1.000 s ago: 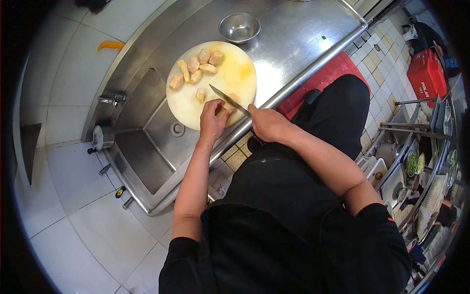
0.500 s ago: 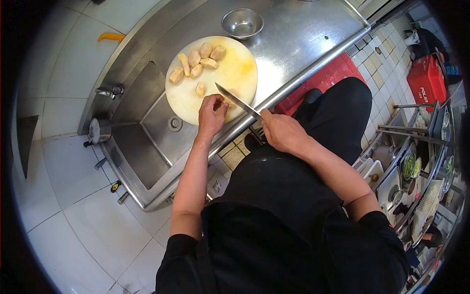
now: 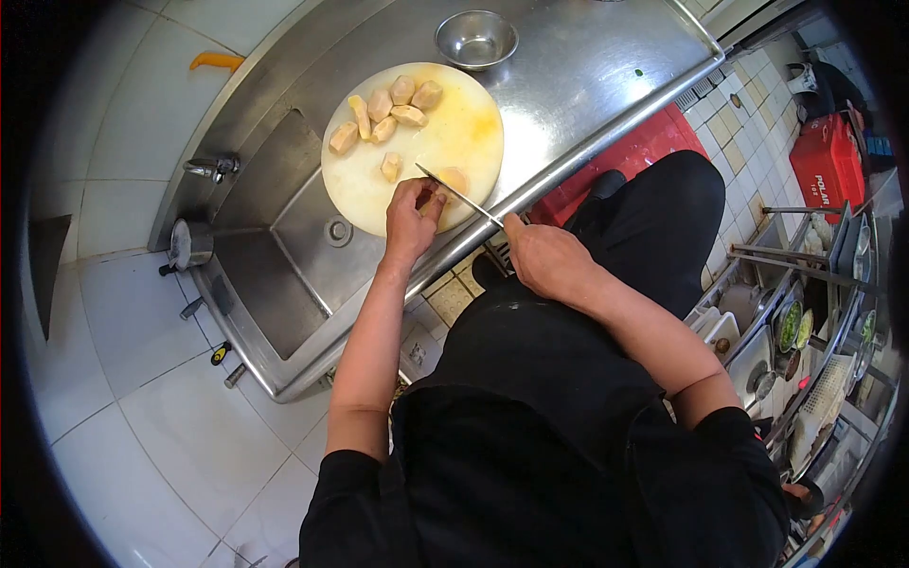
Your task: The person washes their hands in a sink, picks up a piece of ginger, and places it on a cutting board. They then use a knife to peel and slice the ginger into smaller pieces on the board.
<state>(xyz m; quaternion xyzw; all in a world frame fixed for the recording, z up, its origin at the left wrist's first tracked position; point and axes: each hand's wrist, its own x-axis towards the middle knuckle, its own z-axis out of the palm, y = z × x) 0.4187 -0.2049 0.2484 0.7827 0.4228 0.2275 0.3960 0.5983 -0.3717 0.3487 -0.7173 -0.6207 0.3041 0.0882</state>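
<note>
A knife (image 3: 461,197) is in my right hand (image 3: 549,256), its fingers wrapped round the handle and its blade reaching left over the round white cutting board (image 3: 464,123). My left hand (image 3: 415,220) is closed at the board's lower edge, its fingertips beside the blade on a small piece that they mostly hide. A pale peeled piece (image 3: 454,180) lies just beyond the blade, partly covered. One small chunk (image 3: 391,167) sits above my left hand. Several peeled pieces (image 3: 381,104) are grouped on the board's upper left.
A metal bowl (image 3: 476,40) stands on the steel counter (image 3: 578,85) beyond the board. The sink basin (image 3: 275,284) and a tap (image 3: 212,168) are at the left. A red crate (image 3: 615,161) is below the counter edge. Shelves with trays (image 3: 757,369) stand at the right.
The knife blade has tilted to a more upright edge, seen narrower now. My hands have barely moved. The view has shifted slightly, and a person's part shows lower among the shelves.
</note>
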